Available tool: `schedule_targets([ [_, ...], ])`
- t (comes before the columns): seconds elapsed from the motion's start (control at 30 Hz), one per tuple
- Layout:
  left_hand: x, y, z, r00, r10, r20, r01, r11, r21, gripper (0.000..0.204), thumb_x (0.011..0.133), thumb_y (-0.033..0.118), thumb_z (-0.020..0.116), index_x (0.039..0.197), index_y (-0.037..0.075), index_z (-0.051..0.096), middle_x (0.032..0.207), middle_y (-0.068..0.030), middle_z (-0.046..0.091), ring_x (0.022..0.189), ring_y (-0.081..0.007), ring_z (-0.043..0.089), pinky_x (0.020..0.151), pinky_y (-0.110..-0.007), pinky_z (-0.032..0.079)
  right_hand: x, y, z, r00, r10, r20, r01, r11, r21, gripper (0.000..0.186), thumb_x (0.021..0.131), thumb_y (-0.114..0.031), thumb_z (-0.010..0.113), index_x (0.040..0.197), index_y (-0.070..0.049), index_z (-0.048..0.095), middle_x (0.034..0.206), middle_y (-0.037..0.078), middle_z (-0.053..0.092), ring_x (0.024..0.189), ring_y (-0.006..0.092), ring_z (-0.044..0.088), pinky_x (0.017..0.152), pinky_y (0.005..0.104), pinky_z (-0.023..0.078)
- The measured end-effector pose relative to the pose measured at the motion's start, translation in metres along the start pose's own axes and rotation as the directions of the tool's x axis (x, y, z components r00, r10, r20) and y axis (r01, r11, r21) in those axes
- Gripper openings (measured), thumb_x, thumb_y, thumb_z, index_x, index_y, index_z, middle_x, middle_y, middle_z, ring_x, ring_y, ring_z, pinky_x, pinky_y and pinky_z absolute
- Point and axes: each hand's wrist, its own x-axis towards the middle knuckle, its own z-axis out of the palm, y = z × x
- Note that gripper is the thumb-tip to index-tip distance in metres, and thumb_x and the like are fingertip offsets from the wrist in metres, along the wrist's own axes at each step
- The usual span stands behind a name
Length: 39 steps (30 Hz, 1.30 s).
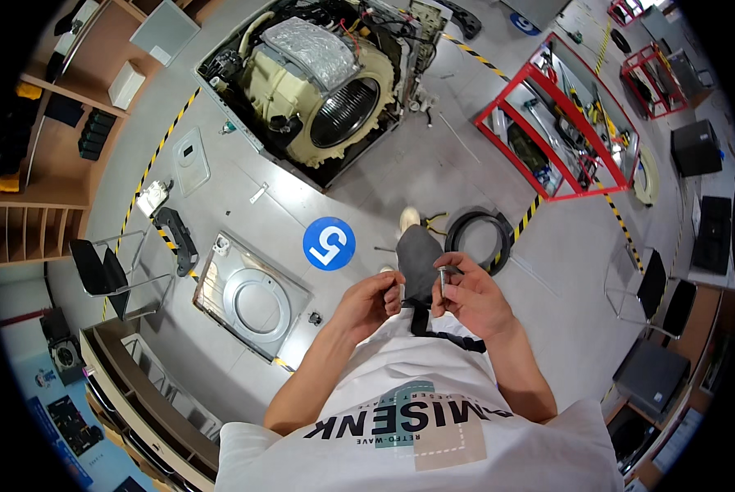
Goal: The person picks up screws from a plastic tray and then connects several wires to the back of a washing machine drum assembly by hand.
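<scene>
Grey floor (252,215) below, slim metal piece (443,284) pinched thumb-side in right hand (474,302), left hand (370,302) curled, contents unclear.

At 6 o'clock, a small pale piece (402,293) in the left grip (370,299) is mostly covered by fingers and cannot be identified. At 4 o'clock, any thread on the metal bolt (443,281) in the right grip (471,298) is too fine to be made out. At 11 o'clock, the opened washing machine (289,98) is clipped by the upper edge. At 2 o'clock, tools inside the red-framed case (552,198) are too small to be told apart. At 10 o'clock, the shelving (47,202) is cut off by the dark rim.
</scene>
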Motion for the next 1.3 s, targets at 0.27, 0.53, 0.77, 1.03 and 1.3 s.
schedule_targets([
  [0.27, 0.093, 0.088, 0.018, 0.991, 0.093, -0.099, -0.106, 0.985, -0.133, 0.035, 0.096, 0.032, 0.047, 0.070, 0.008, 0.046, 0.063, -0.0012, 0.039, 0.057, -0.0146, 0.036, 0.055, -0.026, 0.032, 0.129, -0.069, -0.049, 0.997, -0.056, -0.050, 0.051, 0.994, -0.096, 0.023, 0.092, -0.003, 0.051, 0.112, -0.006, 0.041, 0.093, 0.020, 0.066, 0.082, 0.0267, 0.068, 0.075, 0.0353, 0.056],
  [0.53, 0.195, 0.234, 0.061, 0.905, 0.220, -0.364, -0.259, 0.964, -0.061, 0.048, 0.097, 0.040, 0.046, 0.060, 0.013, 0.033, 0.056, 0.0033, 0.025, 0.048, -0.0103, 0.023, 0.046, -0.026, 0.020, 0.231, -0.200, -0.088, 0.969, -0.161, -0.188, 0.094, 0.942, -0.321, 0.018, 0.091, -0.007, 0.055, 0.106, -0.002, 0.047, 0.090, 0.017, 0.066, 0.079, 0.0214, 0.066, 0.076, 0.0348, 0.053],
  [0.77, 0.226, 0.328, 0.052, 0.631, 0.500, -0.593, -0.438, 0.861, 0.259, 0.041, 0.096, 0.037, 0.051, 0.065, 0.011, 0.041, 0.056, 0.0043, 0.028, 0.048, -0.0083, 0.023, 0.045, -0.026, 0.021, 0.301, -0.253, -0.095, 0.955, -0.125, -0.268, 0.008, 0.916, -0.400, 0.014, 0.089, -0.010, 0.060, 0.099, -0.003, 0.053, 0.089, 0.009, 0.063, 0.075, 0.0162, 0.063, 0.074, 0.0288, 0.050],
  [1.03, 0.264, 0.437, 0.015, 0.228, 0.859, -0.458, 0.070, 0.455, 0.888, 0.049, 0.085, 0.037, 0.064, 0.059, 0.001, 0.043, 0.053, -0.0084, 0.045, 0.052, -0.0168, 0.041, 0.051, -0.037, 0.036, 0.380, -0.281, -0.059, 0.959, -0.146, -0.245, -0.039, 0.785, -0.618, 0.010, 0.087, -0.003, 0.059, 0.096, -0.001, 0.057, 0.088, 0.005, 0.060, 0.081, 0.0141, 0.060, 0.077, 0.0277, 0.050],
  [1.3, 0.327, 0.486, 0.000, 0.185, 0.983, 0.016, 0.389, -0.088, 0.917, 0.041, 0.075, 0.036, 0.073, 0.064, 0.004, 0.051, 0.064, -0.0120, 0.053, 0.063, -0.0319, 0.051, 0.060, -0.043, 0.038, 0.450, -0.281, -0.030, 0.950, -0.139, -0.281, -0.087, 0.745, -0.661, 0.017, 0.086, 0.004, 0.057, 0.102, 0.003, 0.056, 0.093, 0.011, 0.063, 0.088, 0.0159, 0.062, 0.078, 0.0301, 0.053],
])
